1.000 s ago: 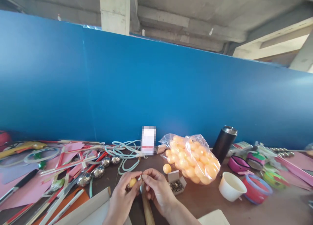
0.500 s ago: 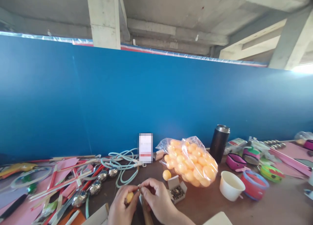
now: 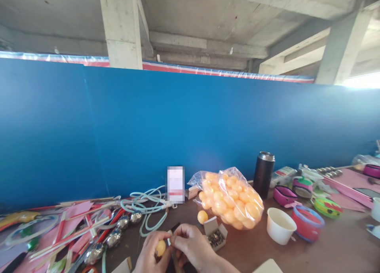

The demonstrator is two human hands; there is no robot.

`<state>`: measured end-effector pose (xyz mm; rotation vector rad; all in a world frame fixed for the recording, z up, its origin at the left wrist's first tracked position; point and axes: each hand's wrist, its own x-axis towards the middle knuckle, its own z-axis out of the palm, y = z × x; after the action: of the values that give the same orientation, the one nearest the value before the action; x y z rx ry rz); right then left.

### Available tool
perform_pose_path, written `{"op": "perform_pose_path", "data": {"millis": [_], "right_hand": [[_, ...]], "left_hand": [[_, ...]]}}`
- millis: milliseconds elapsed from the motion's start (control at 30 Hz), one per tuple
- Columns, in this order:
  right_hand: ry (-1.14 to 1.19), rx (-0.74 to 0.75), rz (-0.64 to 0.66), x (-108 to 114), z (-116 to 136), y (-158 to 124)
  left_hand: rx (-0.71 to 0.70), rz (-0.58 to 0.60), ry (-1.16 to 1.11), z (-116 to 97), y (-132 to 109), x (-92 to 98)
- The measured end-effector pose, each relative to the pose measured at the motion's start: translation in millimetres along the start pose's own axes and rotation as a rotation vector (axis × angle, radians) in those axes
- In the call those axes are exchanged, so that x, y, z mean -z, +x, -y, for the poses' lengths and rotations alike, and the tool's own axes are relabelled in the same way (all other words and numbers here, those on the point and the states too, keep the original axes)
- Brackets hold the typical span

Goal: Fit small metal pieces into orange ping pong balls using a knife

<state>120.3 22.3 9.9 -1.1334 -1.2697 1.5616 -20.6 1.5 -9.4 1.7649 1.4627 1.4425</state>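
The left hand (image 3: 151, 252) is clamping an orange ball (image 3: 160, 248), the right hand (image 3: 191, 244) is pinching a small piece (image 3: 169, 240), and any slackening grip is risking a drop.

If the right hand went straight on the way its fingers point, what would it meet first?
Most likely the left hand, which holds a yellow ball: its fingertips lie directly ahead of the right hand. Whether they already touch is unclear.

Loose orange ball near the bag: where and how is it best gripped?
Probably grip the loose ball across its widest part, pinching from the near left, where the right hand is: it is round, with the bag behind it and the small box at its near right.
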Motion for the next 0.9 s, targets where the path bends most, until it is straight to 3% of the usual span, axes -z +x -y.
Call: {"op": "perform_pose_path", "data": {"millis": [100,267,400,533,700,800,900], "right_hand": [[0.012,0.029,0.010,1,-1,1],[0.109,0.073,-0.019,2,0,4],[0.191,0.087,-0.057,4,4,5],[0.217,0.076,-0.082,4,4,6],[0.261,0.083,-0.087,2,6,4],[0.298,0.103,-0.060,1,10,-1],[0.333,0.121,-0.020,3,16,-5]], "left_hand": [[0.130,-0.011,-0.175,-2,-2,-3.1],[0.484,-0.008,-0.733,7,1,-4.9],[0.604,-0.084,-0.998,15,5,-9.2],[0.654,-0.089,-1.077,1,4,-8.8],[0.699,-0.035,-0.944,-24,3,0.4],[0.660,-0.044,-0.930,-27,2,4.8],[0.630,0.033,-1.034,-25,0,8.7]]}}
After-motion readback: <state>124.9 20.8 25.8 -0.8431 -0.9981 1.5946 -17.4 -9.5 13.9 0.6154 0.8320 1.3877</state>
